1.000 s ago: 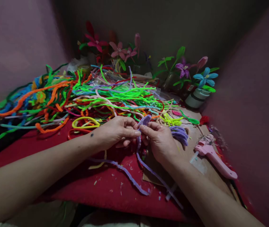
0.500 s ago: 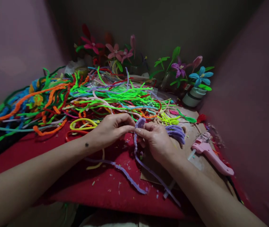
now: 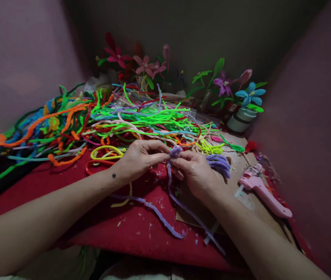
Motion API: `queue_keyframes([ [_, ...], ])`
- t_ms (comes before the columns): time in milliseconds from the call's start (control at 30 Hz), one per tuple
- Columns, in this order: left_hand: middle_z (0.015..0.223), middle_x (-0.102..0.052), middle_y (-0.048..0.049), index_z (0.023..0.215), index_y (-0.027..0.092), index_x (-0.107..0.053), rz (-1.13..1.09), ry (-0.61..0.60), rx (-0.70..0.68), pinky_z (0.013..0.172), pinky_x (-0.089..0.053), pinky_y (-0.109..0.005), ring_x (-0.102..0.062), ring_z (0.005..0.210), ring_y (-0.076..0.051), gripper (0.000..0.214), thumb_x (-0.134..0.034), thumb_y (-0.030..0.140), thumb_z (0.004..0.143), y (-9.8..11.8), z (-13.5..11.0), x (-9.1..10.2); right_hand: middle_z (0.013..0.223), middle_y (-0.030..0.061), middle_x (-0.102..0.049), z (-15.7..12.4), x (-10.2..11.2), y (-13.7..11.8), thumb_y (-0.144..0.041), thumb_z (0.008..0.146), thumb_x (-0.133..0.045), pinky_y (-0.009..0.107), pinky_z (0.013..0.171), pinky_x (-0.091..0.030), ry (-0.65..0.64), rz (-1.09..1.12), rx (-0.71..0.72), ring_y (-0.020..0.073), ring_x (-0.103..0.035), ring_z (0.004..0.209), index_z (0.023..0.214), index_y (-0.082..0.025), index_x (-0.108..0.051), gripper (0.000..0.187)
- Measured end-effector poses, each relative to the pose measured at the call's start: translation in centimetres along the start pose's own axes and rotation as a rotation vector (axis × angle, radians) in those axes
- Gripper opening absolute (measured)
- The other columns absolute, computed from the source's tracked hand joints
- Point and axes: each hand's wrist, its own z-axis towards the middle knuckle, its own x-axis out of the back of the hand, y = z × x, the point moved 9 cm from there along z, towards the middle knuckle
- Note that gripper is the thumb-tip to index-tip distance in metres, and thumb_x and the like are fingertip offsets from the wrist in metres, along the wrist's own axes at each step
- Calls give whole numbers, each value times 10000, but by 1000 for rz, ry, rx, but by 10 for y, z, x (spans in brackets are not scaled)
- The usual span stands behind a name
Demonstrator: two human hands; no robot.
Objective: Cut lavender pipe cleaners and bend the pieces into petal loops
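Between the fingertips of both hands is a purple pipe cleaner (image 3: pixel 176 151), bent into a small folded petal shape at its top. Its long tail hangs below my fingers and runs down to the right across the table. My left hand (image 3: pixel 145 159) pinches the folded part from the left, thumb against fingers. On the other side my right hand (image 3: pixel 194 169) pinches it too, with some fingers curled underneath and partly hidden. Another purple pipe cleaner (image 3: pixel 154 212) lies loose on the red cloth below my hands. Beyond my right hand sits a bundle of purple pipe cleaners (image 3: pixel 219 165).
Heaped pipe cleaners (image 3: pixel 154 116) of many colours spread across the back and left. A pink glue gun (image 3: pixel 266 192) rests on cardboard (image 3: pixel 248 206) at right. Pipe-cleaner flowers stand behind, one beside a white jar (image 3: pixel 242 119). Scraps dot the red cloth (image 3: pixel 110 233).
The folded purple top has turned and looks more compact between my fingertips. Both hands keep their pinch. The whole view has shifted slightly.
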Motion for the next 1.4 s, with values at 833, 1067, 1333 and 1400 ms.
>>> queue_keyframes([
  [833,594,-579,38,806,143,-610,-38,22,39,469,-402,-168,-484,473,-62,96,-555,206,758,-1,-6,-15,465,-51,-432,-12,12,-15,-183,621,-478,225,451,-256,232,-404,54,77,-345,446,545,-160,-520,90],
  [1067,775,-638,-3,826,133,-636,122,70,-135,705,-444,-202,-576,743,-114,121,-546,174,758,6,-6,-13,467,-55,-411,-11,10,-17,-186,642,-485,224,446,-246,229,-454,69,77,-335,445,554,-162,-524,99],
  [1333,749,-609,-1,787,150,-609,254,131,-238,677,-421,-209,-545,705,-106,103,-512,135,756,11,-11,-11,533,-28,-464,-11,10,-19,-239,710,-497,231,470,-268,269,-644,193,99,-391,494,617,-177,-527,116],
  [1400,656,-576,19,756,153,-593,124,95,-89,573,-406,-198,-508,594,-90,69,-531,183,753,2,-7,-11,527,-35,-461,-11,10,-18,-221,704,-492,229,461,-263,262,-617,190,96,-389,480,630,-186,-509,83],
])
